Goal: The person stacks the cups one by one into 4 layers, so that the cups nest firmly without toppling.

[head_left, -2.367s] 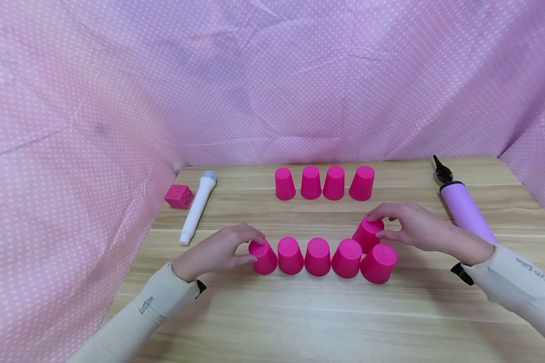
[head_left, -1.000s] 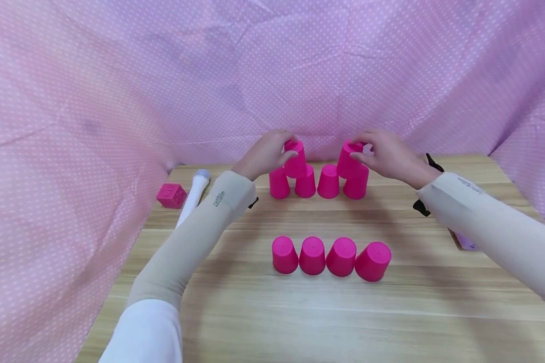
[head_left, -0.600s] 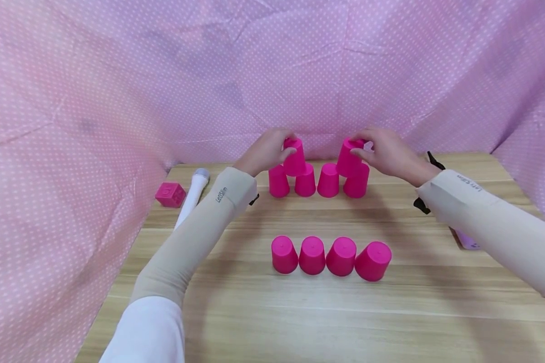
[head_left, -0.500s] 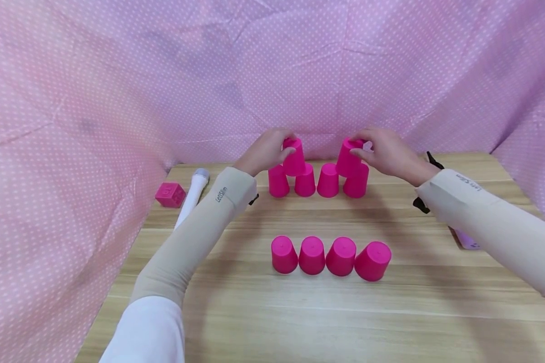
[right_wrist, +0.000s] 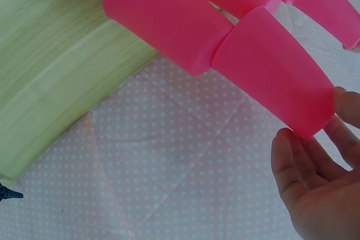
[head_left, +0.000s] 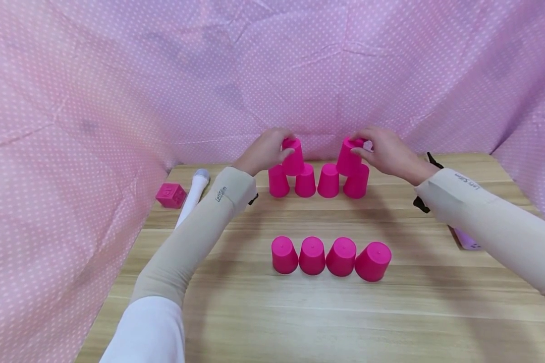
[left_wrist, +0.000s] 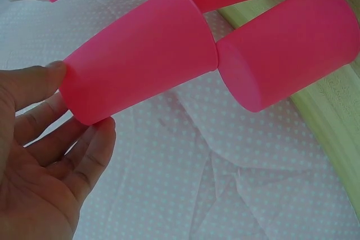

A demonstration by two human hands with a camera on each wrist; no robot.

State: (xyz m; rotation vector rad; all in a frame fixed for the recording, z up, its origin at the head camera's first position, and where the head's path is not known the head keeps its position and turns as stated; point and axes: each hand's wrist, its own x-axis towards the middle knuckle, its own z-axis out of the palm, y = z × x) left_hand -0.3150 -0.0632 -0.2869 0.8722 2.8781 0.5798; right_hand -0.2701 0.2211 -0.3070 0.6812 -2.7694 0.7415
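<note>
Head view: we set two pink cups on the far row.
From the left, our left hand (head_left: 263,151) pinches the left upper cup (head_left: 293,157), which rests on the far row of cups (head_left: 328,180); our right hand (head_left: 386,151) pinches the right upper cup (head_left: 348,157) on that row's right end. Four more cups (head_left: 329,257) stand nearer on the surface (head_left: 300,317).

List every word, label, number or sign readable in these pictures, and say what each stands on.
"LetSlim" on the left sleeve, near the wrist.
Small print on the right sleeve: looks like the same word, too small to read surely.
Embossed mark on the pink block: too blurred to read.
Pink cups, white microphone: no text visible.
</note>
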